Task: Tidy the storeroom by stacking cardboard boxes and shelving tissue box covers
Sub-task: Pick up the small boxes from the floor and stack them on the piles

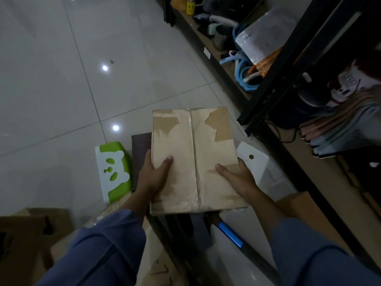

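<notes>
A taped tan cardboard box (193,157) is held up in front of me over the tiled floor. My left hand (153,175) grips its left edge, thumb on top. On the right edge, my right hand (237,174) grips the same way with its thumb on top. A green and white tissue box cover (114,170) with a bear face lies on the floor to the left. A white cover (252,159) with a small round hole sits right of the box. A dark brown perforated cover (141,143) shows behind my left hand.
A black metal shelf rack (274,93) runs along the right, holding blue and white hangers (243,67), bags and folded cloth (342,129). More cardboard boxes (31,234) lie at the lower left. A blue-handled tool (231,234) lies below the held box.
</notes>
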